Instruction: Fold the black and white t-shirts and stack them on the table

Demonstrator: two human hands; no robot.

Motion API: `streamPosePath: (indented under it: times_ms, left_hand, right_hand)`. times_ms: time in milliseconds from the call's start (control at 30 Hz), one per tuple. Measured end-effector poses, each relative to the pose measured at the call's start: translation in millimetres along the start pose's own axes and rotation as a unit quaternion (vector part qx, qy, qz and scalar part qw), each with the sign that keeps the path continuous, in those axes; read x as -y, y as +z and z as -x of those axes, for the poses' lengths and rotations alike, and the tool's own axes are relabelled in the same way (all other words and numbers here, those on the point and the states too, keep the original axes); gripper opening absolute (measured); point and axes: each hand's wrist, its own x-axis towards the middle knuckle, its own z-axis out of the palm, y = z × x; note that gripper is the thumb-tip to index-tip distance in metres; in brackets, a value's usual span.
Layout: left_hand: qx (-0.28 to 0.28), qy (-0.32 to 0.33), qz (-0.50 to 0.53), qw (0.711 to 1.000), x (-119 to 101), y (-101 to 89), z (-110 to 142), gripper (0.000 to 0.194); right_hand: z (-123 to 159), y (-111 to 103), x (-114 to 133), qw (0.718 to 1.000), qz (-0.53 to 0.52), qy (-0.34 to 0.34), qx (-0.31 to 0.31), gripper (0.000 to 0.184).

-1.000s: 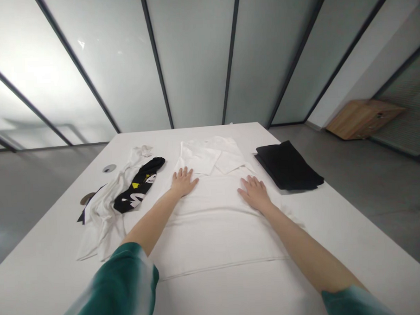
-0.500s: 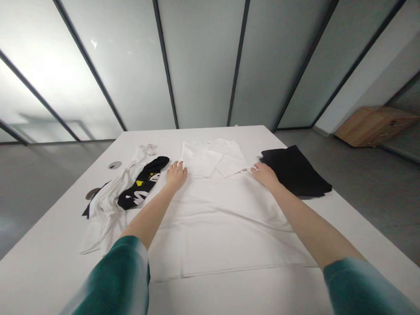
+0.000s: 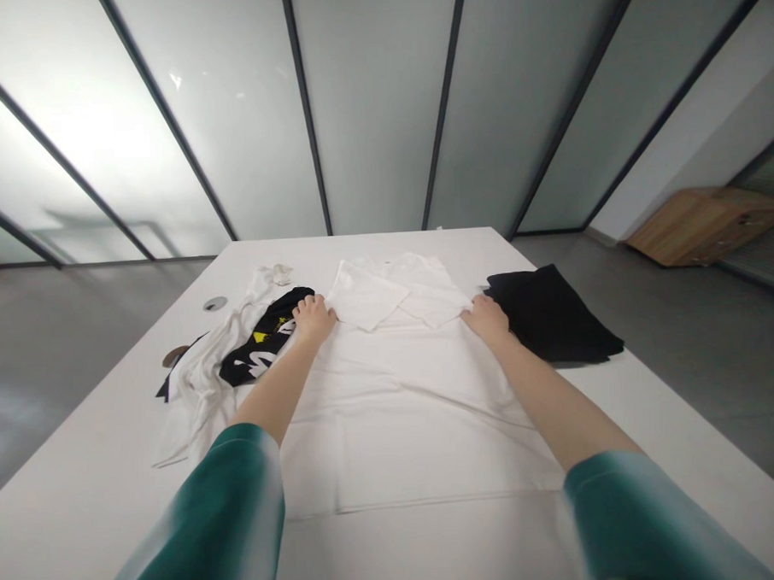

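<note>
A white T-shirt (image 3: pixel 392 409) lies spread out on the white table, its two sleeves folded inward and overlapping near the far end. My left hand (image 3: pixel 315 317) is at the shirt's left edge by the folded sleeve, fingers curled and thumb against the cloth, closed on it. On the opposite edge my right hand (image 3: pixel 487 320) pinches the fabric at the right sleeve fold. Some creases run across the middle of the shirt. The fingertips of both hands are partly hidden.
To the left lie a crumpled white garment (image 3: pixel 202 375) and a black printed garment (image 3: pixel 270 342). A stack of folded black cloth (image 3: pixel 555 317) sits to the right. The table (image 3: pixel 657 466) has a round grey disc (image 3: pixel 215 304) at left. Beyond stands a frosted glass wall (image 3: pixel 372 111).
My left hand has shifted slightly left and closed at the shirt's edge. The folded sleeves are drawn wider and flatter between the hands. My right hand stays near the same spot.
</note>
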Motion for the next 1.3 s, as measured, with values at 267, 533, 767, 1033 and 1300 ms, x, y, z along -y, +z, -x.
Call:
streamPosePath:
  times_ms: [267, 533, 767, 1033, 1300]
  left_hand:
    - [0.136, 0.169, -0.027, 0.976, -16.2, 9.7, 27.1, 0.066]
    - [0.148, 0.186, -0.026, 0.971, -5.4, 1.7, 77.1, 0.077]
    - [0.184, 0.151, -0.033, 0.971, 11.8, -7.8, 90.9, 0.081]
    - [0.181, 0.149, -0.031, 0.972, 5.0, 0.8, 52.7, 0.08]
    - [0.176, 0.146, -0.027, 0.973, 3.9, 10.9, 14.6, 0.08]
  right_hand:
    - [23.6, 23.2, 20.4, 0.985, 0.061, -0.156, 0.047, 0.065]
    - [72.9, 27.7, 3.2, 0.975, 0.078, -0.205, 0.048, 0.066]
    - [92.2, 26.3, -14.8, 0.982, 0.087, -0.144, 0.089, 0.076]
    - [50.4, 25.6, 2.7, 0.984, 0.07, -0.138, 0.087, 0.074]
    - [10.6, 26.0, 16.9, 0.985, 0.053, -0.143, 0.075, 0.071]
